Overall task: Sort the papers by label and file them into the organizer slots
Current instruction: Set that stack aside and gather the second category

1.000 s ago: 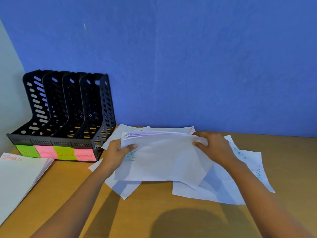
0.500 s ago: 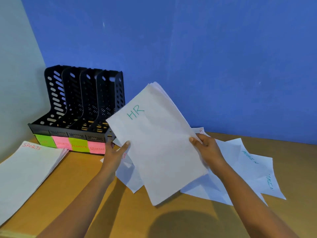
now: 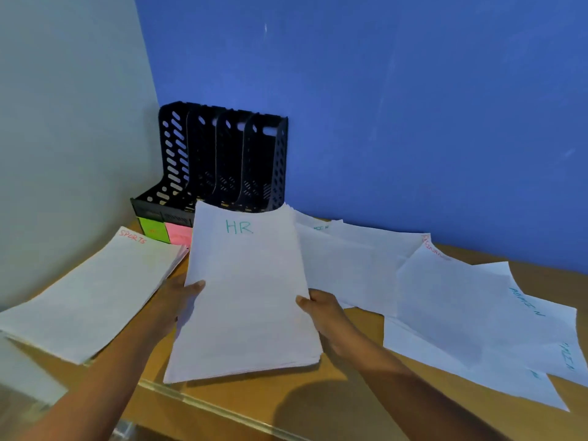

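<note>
HR stack (image 3: 245,291) swung upright toward viewer; left hand (image 3: 178,300), right hand (image 3: 321,310) grip its sides.

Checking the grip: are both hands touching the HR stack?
Touching. Head view: left hand and right hand each grip a side edge of the HR stack, thumbs on top.

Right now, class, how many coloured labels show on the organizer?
2: a green label on the organizer, front left; a pink label just right of it. The HR stack covers the rest, so more may be hidden.
</note>
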Tool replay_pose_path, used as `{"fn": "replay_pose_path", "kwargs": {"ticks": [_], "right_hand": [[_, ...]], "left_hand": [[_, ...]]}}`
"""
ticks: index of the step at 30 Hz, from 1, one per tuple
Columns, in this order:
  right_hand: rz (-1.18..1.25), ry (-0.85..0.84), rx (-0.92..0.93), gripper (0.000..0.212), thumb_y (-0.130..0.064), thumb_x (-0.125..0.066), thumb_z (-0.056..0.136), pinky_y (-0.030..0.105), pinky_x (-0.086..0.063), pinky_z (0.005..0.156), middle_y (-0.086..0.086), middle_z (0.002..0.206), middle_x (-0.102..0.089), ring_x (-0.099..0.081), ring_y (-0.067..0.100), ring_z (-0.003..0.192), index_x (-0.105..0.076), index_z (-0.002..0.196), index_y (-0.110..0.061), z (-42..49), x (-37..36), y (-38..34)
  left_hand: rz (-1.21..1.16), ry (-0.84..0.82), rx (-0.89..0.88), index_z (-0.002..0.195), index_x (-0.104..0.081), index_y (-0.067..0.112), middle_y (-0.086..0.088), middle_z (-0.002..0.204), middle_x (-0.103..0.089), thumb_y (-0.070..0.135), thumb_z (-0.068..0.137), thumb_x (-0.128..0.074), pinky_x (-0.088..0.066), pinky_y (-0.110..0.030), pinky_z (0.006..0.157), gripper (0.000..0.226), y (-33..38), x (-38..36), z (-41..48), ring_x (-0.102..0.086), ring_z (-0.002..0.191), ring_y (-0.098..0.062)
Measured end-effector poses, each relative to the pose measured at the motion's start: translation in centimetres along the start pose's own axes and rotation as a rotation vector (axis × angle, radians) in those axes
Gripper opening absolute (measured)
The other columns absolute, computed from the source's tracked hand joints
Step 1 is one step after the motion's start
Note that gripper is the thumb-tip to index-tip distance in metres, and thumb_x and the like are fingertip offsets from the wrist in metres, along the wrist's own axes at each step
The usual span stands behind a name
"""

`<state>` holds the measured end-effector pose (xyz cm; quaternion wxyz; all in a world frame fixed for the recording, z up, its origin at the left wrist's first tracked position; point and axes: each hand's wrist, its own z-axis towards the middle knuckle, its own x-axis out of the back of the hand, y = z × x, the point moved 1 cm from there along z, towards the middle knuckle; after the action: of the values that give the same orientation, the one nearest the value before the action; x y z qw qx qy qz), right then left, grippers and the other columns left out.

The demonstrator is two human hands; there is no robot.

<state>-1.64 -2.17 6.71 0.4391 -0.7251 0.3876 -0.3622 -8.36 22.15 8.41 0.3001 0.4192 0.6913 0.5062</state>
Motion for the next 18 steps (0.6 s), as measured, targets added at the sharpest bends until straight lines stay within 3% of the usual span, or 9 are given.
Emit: {"fn": "replay_pose_path", "kwargs": {"ticks": [2,5,7,10,13,15,18], "right_hand": [[-0.081,-0.082,-0.025,0.032,-0.021,-0.048,0.094,0.041,-0.047,0.100,0.010,0.123,-0.063,-0.060,0.027,0.110,-0.059,0.121,-0.007,0.5,-2.3,0.9],[-0.136,-0.158,-0.066,0.031,-0.018,-0.048,0.093,0.037,-0.054,0.085,0.015,0.120,-0.063,-0.061,0.029,0.106,-0.060,0.119,-0.006,1.2,-5.8,1.6],[-0.158,-0.214,-0.098,0.030,-0.019,-0.048,0.093,0.037,-0.055,0.082,0.011,0.117,-0.063,-0.061,0.027,0.105,-0.059,0.119,-0.008,1.4,-7.8,1.7],[-0.255,-0.265,-0.128,0.027,-0.024,-0.049,0.094,0.029,-0.053,0.072,0.004,0.098,-0.061,-0.060,0.021,0.086,-0.058,0.117,-0.012,1.8,-10.5,2.2],[-0.323,-0.284,-0.187,0.033,-0.025,-0.053,0.093,0.031,-0.055,0.079,0.010,0.100,-0.063,-0.064,0.024,0.084,-0.057,0.118,-0.005,2.2,-12.7,3.0],[-0.352,-0.285,-0.219,0.032,-0.023,-0.058,0.090,0.035,-0.056,0.084,0.007,0.085,-0.064,-0.065,0.023,0.075,-0.059,0.114,-0.003,2.4,-13.9,3.4],[-0.395,-0.301,-0.231,0.016,-0.022,-0.065,0.085,0.041,-0.054,0.090,-0.004,0.067,-0.057,-0.069,0.029,0.089,-0.062,0.093,-0.009,2.6,-14.6,4.0]], "left_hand": [[0.145,0.087,0.029,0.127,-0.049,-0.008,-0.020,0.123,-0.055,0.001,0.093,-0.050,-0.035,-0.039,0.088,0.035,-1.0,2.8,1.0,-0.048,0.101,-0.028],[0.328,0.164,0.070,0.119,-0.054,-0.015,-0.022,0.104,-0.058,0.001,0.090,-0.055,-0.034,-0.037,0.081,0.033,-1.5,6.3,2.0,-0.050,0.092,-0.028],[0.446,0.189,0.070,0.117,-0.055,-0.017,-0.027,0.109,-0.059,-0.003,0.088,-0.056,-0.032,-0.034,0.080,0.032,-1.5,7.9,2.8,-0.047,0.093,-0.026],[0.577,0.211,0.072,0.113,-0.058,-0.015,-0.031,0.118,-0.058,-0.004,0.086,-0.057,-0.030,-0.033,0.079,0.029,-1.4,9.4,3.7,-0.051,0.097,-0.031],[0.708,0.204,0.076,0.115,-0.059,-0.009,-0.027,0.121,-0.059,-0.002,0.084,-0.059,-0.035,-0.035,0.080,0.032,-1.7,10.4,4.7,-0.053,0.111,-0.041],[0.794,0.201,0.048,0.115,-0.060,-0.006,-0.025,0.120,-0.061,-0.003,0.082,-0.059,-0.040,-0.038,0.086,0.033,-2.0,10.7,5.5,-0.054,0.112,-0.041],[0.804,0.213,0.010,0.122,-0.058,0.000,-0.022,0.119,-0.063,-0.008,0.083,-0.052,-0.044,-0.039,0.092,0.041,-2.1,10.5,6.1,-0.055,0.113,-0.039]]}}
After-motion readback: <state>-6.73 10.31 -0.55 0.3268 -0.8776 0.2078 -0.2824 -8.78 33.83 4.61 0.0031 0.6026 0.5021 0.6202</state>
